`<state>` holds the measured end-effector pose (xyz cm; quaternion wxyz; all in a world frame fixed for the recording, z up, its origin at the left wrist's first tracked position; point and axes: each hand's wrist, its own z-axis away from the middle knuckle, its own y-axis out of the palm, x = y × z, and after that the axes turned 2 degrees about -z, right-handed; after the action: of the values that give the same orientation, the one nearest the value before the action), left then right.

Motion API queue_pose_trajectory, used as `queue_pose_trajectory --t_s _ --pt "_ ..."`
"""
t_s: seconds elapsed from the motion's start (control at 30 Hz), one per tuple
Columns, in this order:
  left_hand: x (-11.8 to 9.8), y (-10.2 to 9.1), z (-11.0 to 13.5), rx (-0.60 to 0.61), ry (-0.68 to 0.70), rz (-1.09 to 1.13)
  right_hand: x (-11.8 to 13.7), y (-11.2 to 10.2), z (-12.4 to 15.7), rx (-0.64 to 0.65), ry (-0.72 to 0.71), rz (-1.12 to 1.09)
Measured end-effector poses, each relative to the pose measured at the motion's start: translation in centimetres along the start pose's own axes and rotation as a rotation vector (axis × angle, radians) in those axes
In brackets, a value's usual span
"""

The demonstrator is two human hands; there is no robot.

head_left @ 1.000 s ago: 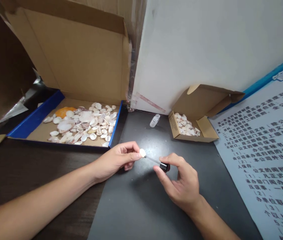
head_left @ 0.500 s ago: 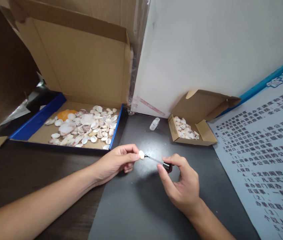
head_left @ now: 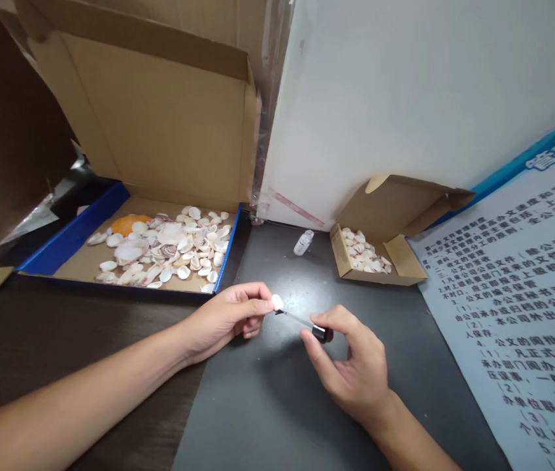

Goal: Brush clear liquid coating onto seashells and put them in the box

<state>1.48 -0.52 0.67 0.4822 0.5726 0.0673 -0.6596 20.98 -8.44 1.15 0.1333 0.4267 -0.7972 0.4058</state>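
Between thumb and fingertips, my left hand pinches a small white seashell. My right hand is closed on the black cap of a small brush, whose thin clear stem points left. The dark brush tip lies against the shell's lower edge, or just in front of it; I cannot tell if they touch. Beyond the hands, a small clear glass bottle without a cap stands on the dark grey mat.
At the left, an open blue-edged cardboard box holds many shells and an orange one. A smaller open box with shells stands at the right. A printed sheet covers the right side, beside a white panel.
My right hand has shifted slightly left and down with the brush. Its tip has moved from the shell's right side to its lower edge. My left hand stays nearly still.
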Motion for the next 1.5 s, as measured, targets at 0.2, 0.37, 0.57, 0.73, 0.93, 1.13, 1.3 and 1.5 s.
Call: queue_pose_trajectory --t_s 0.2,0.37,0.57,0.73,0.93,1.13,1.3,1.5 --pt "0.23 -0.12 -0.07 0.006 0.009 -0.010 -0.01 -0.05 -0.07 -0.036 -0.009 -0.022" --pt "0.37 -0.11 -0.16 0.011 0.020 -0.053 -0.23 -0.05 -0.16 -0.041 0.046 0.059" --pt "0.36 -0.15 -0.06 0.021 0.009 -0.052 -0.33 0.07 -0.08 -0.001 0.054 0.058" --pt "0.39 -0.11 -0.06 0.031 0.019 -0.055 -0.20 0.13 -0.16 -0.014 0.072 0.090" --pt "0.48 -0.21 -0.16 0.065 0.035 -0.078 -0.15 0.12 -0.07 -0.056 0.053 0.028" --pt "0.55 -0.20 -0.12 0.084 0.053 -0.145 -0.32 0.07 -0.24 -0.043 0.105 0.093" --pt "0.61 -0.14 -0.04 0.095 0.082 -0.219 -0.22 0.02 -0.21 -0.003 0.097 0.067" --pt "0.75 -0.15 -0.02 0.084 0.088 -0.265 0.09 -0.03 -0.28 -0.019 0.068 0.066"
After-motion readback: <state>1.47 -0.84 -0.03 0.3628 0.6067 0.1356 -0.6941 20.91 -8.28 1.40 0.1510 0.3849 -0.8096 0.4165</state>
